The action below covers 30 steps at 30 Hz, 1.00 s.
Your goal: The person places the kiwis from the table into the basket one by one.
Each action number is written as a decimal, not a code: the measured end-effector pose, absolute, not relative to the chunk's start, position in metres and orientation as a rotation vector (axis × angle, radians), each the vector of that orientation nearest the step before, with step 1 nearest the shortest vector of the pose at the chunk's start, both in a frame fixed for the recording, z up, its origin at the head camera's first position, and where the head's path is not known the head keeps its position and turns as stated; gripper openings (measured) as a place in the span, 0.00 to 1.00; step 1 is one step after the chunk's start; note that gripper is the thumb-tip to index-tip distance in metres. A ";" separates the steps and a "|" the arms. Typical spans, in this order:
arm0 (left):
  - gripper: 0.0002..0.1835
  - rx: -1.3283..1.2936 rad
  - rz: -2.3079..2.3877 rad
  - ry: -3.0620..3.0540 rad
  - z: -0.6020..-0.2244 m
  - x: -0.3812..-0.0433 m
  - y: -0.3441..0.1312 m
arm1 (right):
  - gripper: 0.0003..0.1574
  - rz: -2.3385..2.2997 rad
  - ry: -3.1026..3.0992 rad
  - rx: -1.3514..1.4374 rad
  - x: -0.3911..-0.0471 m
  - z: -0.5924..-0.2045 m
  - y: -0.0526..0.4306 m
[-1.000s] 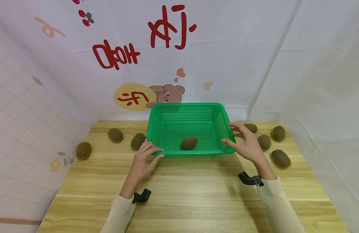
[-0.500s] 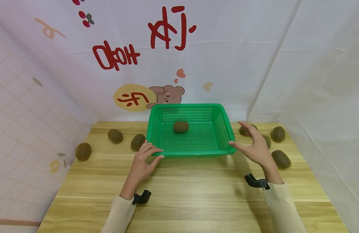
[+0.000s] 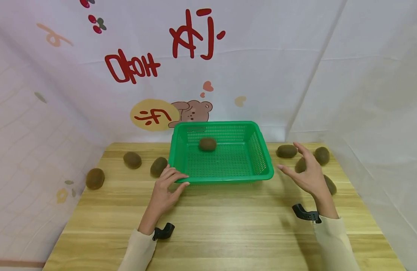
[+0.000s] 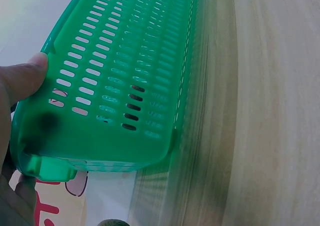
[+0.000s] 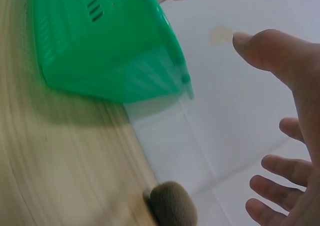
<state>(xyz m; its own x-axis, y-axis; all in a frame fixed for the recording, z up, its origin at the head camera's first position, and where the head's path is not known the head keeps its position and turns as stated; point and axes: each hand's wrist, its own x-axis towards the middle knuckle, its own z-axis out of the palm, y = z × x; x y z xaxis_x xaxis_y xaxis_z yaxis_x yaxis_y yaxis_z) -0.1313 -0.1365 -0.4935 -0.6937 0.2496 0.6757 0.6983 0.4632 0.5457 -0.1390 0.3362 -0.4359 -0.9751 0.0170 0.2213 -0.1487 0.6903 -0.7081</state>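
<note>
A green perforated plastic basket [image 3: 225, 181] stands upright on the table, with one brown kiwi [image 3: 207, 144] lying inside by its back wall. My left hand [image 3: 165, 192] grips the basket's front left corner; in the left wrist view the thumb [image 4: 27, 79] lies over the rim and the other fingers are partly hidden. To the right of the basket hovers my right hand [image 3: 308, 177], holding nothing, thumb and fingers spread apart. Nearest to it are a kiwi [image 3: 287, 151] just beyond its fingertips and another kiwi [image 3: 300, 165] partly behind the hand.
Further right lie a kiwi [image 3: 321, 155] and one partly covered by my wrist [image 3: 330, 184]. Left of the basket are three more: a near kiwi [image 3: 159, 167], a middle kiwi [image 3: 132, 160] and an outer kiwi [image 3: 95, 178]. A printed white cloth [image 3: 262, 75] hangs behind the wooden table [image 3: 229, 226].
The kiwi in the basket has rolled from the front to the back left. My right hand has moved off the basket's right side, out to the right. The left hand has kept its place.
</note>
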 end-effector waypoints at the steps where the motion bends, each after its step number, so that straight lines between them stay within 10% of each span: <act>1: 0.14 -0.787 -1.158 -2.202 -0.494 -0.131 -0.137 | 0.61 1.148 -2.693 0.094 -0.138 -0.437 0.338; 30: 0.11 -0.759 -1.174 -2.271 -0.493 -0.129 -0.139 | 0.64 1.031 -2.738 -0.203 -0.109 -0.471 0.405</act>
